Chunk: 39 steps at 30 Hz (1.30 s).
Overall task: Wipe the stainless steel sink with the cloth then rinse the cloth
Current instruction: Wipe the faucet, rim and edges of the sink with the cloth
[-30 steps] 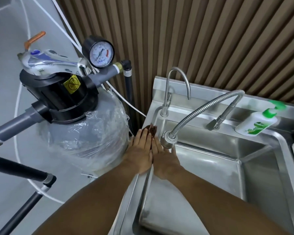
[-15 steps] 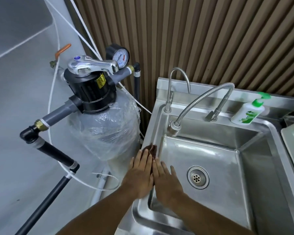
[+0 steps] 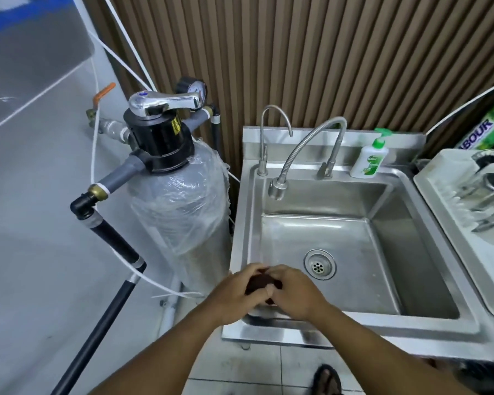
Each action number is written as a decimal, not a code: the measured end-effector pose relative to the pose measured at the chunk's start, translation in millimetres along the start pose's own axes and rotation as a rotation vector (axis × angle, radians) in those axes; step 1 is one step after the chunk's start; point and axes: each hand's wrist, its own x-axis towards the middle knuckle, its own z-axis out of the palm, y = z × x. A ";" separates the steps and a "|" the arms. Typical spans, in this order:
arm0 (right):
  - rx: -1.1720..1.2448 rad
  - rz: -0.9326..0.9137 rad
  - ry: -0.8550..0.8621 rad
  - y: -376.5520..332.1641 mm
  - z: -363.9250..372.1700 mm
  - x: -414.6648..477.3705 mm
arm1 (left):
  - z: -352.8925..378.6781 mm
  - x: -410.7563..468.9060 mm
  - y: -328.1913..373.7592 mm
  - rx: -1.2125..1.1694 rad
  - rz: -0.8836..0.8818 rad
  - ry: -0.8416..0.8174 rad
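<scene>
The cloth (image 3: 259, 283), a dark brown wad, is clasped between the 2 hands above the near left corner of the stainless steel sink (image 3: 382, 327). The left hand (image 3: 231, 293) is curled round the cloth's left side, with its fingers wrapped over the top. The right hand (image 3: 295, 295) is curled round the right side, so that only a small dark patch is left showing between them. 1 thumb tip is laid across the front of the wad; which hand it belongs to cannot be told. Whether the cloth touches the steel beneath cannot be told either, since it is covered by the hands. The round drain (image 3: 320, 264) is seen just to the right of the hands, on the basin floor. At the back rim 2 taps are mounted: a thin gooseneck tap (image 3: 262, 138) at the left and a flexible hose tap (image 3: 303, 140) whose nozzle is bent down over the back left of the basin. A white soap bottle (image 3: 368, 162) with a green pump is stood on the back ledge. A plastic-wrapped filter tank (image 3: 180, 223) is placed on the floor left of the sink, and a white dish rack (image 3: 451, 201) is set on its right.
</scene>
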 end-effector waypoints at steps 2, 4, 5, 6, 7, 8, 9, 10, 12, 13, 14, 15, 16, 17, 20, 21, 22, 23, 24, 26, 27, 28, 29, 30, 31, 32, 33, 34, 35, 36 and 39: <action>0.190 0.066 0.061 -0.6 -12.1 -4.1 | 1.0 -2.2 14.1 -0.267 -0.039 0.039; 0.359 0.128 0.120 0.0 -29.4 -4.6 | 3.2 0.6 25.9 -0.406 -0.042 0.085; 0.429 0.141 0.129 2.5 -38.7 -4.5 | 4.1 3.3 33.5 -0.452 -0.031 0.112; 0.499 0.135 0.127 5.0 -47.9 -4.5 | 4.0 5.4 44.0 -0.483 -0.017 0.142; 0.569 0.130 0.115 6.5 -57.8 -5.4 | 4.0 8.4 54.8 -0.500 -0.003 0.179; 0.643 0.125 0.100 10.0 -67.4 -5.0 | 4.6 12.6 64.5 -0.510 0.008 0.227; 0.693 0.127 0.089 13.2 -77.3 -4.7 | 5.2 15.9 74.3 -0.525 0.011 0.274; 0.728 0.131 0.087 17.4 -87.8 -4.3 | 6.3 20.7 83.3 -0.535 0.003 0.317; 0.755 0.133 0.095 27.3 -109.1 -5.2 | 9.0 30.3 101.6 -0.539 -0.005 0.365; 0.763 0.123 0.101 33.6 -120.0 -5.1 | 11.3 37.3 108.8 -0.533 -0.006 0.379; 0.762 0.107 0.110 41.2 -130.5 -4.3 | 13.1 43.9 116.7 -0.509 -0.008 0.402; 0.736 0.088 0.121 47.1 -140.9 -4.2 | 14.2 51.5 123.2 -0.477 -0.007 0.435; 0.704 0.061 0.131 53.5 -151.0 -3.9 | 14.5 57.6 132.1 -0.423 -0.002 0.475; 0.674 0.038 0.137 59.0 -161.1 -4.0 | 15.0 64.3 140.4 -0.362 0.014 0.508; 0.529 -0.005 0.174 71.7 -189.7 -3.3 | 14.7 81.0 165.3 -0.197 0.040 0.526; 0.422 -0.021 0.208 74.8 -199.2 -3.1 | 13.9 86.8 170.7 -0.164 0.041 0.519; 0.319 -0.047 0.249 77.2 -208.1 -2.7 | 12.4 90.7 177.0 -0.146 0.039 0.512; 0.226 -0.074 0.292 77.9 -216.1 -2.6 | 11.1 95.1 180.3 -0.152 0.041 0.500; 0.171 -0.099 0.327 77.0 -222.0 -2.4 | 8.6 97.0 184.9 -0.173 0.044 0.478; 0.174 -0.136 0.360 76.1 -233.5 -0.7 | 5.8 101.4 193.8 -0.242 0.051 0.420; 0.220 -0.152 0.367 73.6 -237.3 -0.2 | 3.8 102.6 196.7 -0.280 0.053 0.388; 0.276 -0.164 0.370 71.3 -242.1 1.5 | 0.7 105.3 199.6 -0.311 0.060 0.365; 0.328 -0.169 0.381 69.3 -245.2 3.6 | -2.8 107.9 200.6 -0.339 0.079 0.360; 0.374 -0.169 0.396 66.0 -249.0 6.2 | -8.0 110.4 201.0 -0.356 0.094 0.369; 0.406 -0.166 0.413 62.5 -252.4 8.2 | -13.0 111.5 202.9 -0.386 0.112 0.385; 0.419 -0.157 0.427 58.7 -255.6 10.2 | -18.8 112.1 205.7 -0.422 0.127 0.400; 0.422 -0.140 0.429 56.2 -258.2 13.0 | -25.0 113.4 207.4 -0.449 0.149 0.400; 0.430 -0.116 0.409 53.5 -260.5 14.0 | -31.7 113.1 211.6 -0.446 0.175 0.409; 0.450 -0.080 0.365 51.8 -262.6 14.8 | -38.8 113.3 216.4 -0.420 0.200 0.428; 0.483 -0.045 0.299 49.3 -263.8 13.4 | -45.6 114.0 219.6 -0.390 0.225 0.442; 0.635 0.006 0.069 47.3 -264.2 8.6 | -65.1 117.6 231.4 -0.347 0.242 0.436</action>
